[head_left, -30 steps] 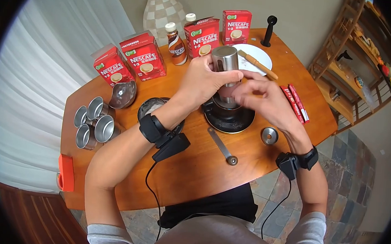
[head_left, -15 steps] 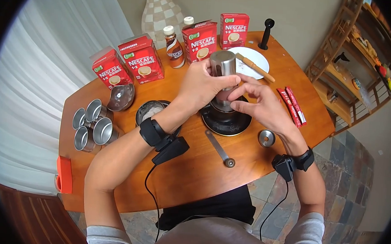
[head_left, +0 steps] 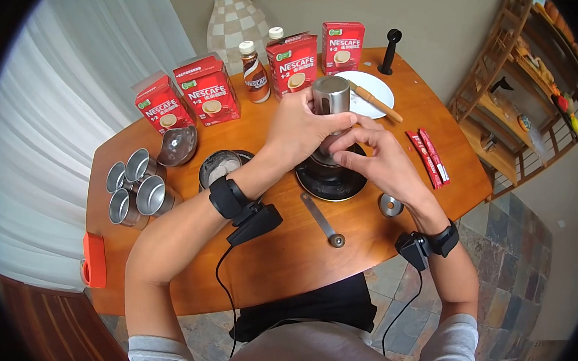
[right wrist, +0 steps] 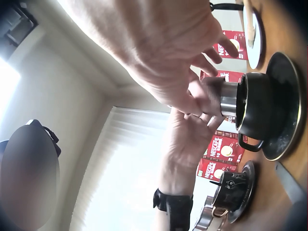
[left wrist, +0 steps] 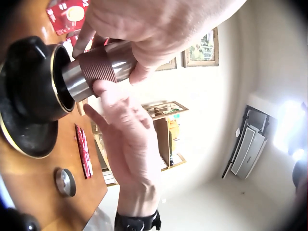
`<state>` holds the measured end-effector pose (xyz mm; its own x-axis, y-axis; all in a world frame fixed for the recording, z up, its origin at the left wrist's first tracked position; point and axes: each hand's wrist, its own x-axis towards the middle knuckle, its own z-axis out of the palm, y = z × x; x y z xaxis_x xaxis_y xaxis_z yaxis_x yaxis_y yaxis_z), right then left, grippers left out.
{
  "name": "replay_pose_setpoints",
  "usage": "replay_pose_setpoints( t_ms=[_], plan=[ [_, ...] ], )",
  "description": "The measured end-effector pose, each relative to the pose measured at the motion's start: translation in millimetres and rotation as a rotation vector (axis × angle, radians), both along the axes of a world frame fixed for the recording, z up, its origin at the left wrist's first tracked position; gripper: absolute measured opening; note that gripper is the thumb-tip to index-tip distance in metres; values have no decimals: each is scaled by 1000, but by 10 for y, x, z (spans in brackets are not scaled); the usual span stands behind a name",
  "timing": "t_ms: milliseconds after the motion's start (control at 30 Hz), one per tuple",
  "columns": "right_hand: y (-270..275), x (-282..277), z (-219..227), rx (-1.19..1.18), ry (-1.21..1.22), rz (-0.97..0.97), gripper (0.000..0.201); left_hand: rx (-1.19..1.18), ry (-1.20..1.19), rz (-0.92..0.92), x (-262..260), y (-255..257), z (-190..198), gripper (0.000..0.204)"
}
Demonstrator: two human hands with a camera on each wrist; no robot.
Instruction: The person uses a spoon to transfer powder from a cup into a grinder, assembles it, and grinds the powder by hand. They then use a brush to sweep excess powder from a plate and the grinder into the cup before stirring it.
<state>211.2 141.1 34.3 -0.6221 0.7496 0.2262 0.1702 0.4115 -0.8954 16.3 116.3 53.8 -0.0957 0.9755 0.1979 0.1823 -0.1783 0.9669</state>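
My left hand [head_left: 298,124] grips the steel body of a manual coffee grinder [head_left: 333,98], which has a ribbed brown band [left wrist: 99,66]. The thumb and fingers of my right hand [head_left: 389,159] pinch around that band. Below, the grinder's bare steel end sits within the mouth of a black cup [right wrist: 255,103]; its contents are hidden. Under the cup lies a black saucer [head_left: 332,189] with a gold rim. A metal crank handle [head_left: 320,216] lies in front of it, and a round metal lid [head_left: 390,205] is near my right wrist.
Left of the saucer stands a second cup [right wrist: 230,192], partly behind my forearm. Several steel cups [head_left: 154,195] and a glass bowl [head_left: 178,146] are farther left. Red Nescafe boxes [head_left: 293,67], a white plate [head_left: 376,86] with a wooden-handled brush, and red sachets [head_left: 428,158] surround the back and right.
My right fingers have shifted lower and closed in around the grinder's band. The grinder's end has come down slightly toward the cup, while my left hand keeps its grip.
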Motion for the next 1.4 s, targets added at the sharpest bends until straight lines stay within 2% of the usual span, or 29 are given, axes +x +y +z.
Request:
replay_pose_setpoints(
  t_ms=[100, 133, 267, 333, 400, 467, 567, 600, 700, 800, 900, 1000, 1100, 1300, 1400],
  plan=[
    [-35, 93, 69, 2, -14, -49, 17, 4, -14, -3, -34, 12, 0, 42],
    [-42, 98, 130, -116, 31, -54, 18, -3, -27, -2, -40, -2, -2, 42],
    [-15, 42, 88, -56, 6, 20, 17, -6, -35, -10, 15, -35, 40, 42],
    [35, 111, 80, -113, -3, -10, 13, 1, -50, -4, -37, -6, 21, 42],
    [55, 119, 41, -73, -2, -9, 13, 5, -36, 1, -30, -17, 24, 42],
    [77, 69, -9, 71, 9, 23, 17, 10, -12, -2, -3, -9, 20, 42],
    [17, 117, 60, -24, -9, -5, 19, 8, 11, 11, -32, -7, 20, 41],
    [51, 147, 40, -166, 54, 10, 21, -4, 6, 12, -37, -21, 47, 41],
    [91, 100, 8, -41, 30, -20, 21, -12, -1, -8, -9, -26, 20, 42],
    [14, 103, 95, -73, -6, -27, 22, -2, -31, -5, -16, -19, 16, 43],
    [105, 150, 68, -173, 76, -22, 24, -3, -30, 3, -31, -27, 21, 44],
    [62, 75, 46, -7, -15, -37, 28, 0, 3, -2, -7, -32, 13, 44],
    [73, 155, 53, -197, 59, -19, 26, -2, 1, 7, -49, -38, 23, 44],
    [27, 121, 40, 1, -25, 6, 25, 40, -32, 18, -18, -27, -6, 42],
    [75, 115, 33, -138, 51, 11, 21, 75, -50, 24, -23, -28, -24, 40]
  ],
)
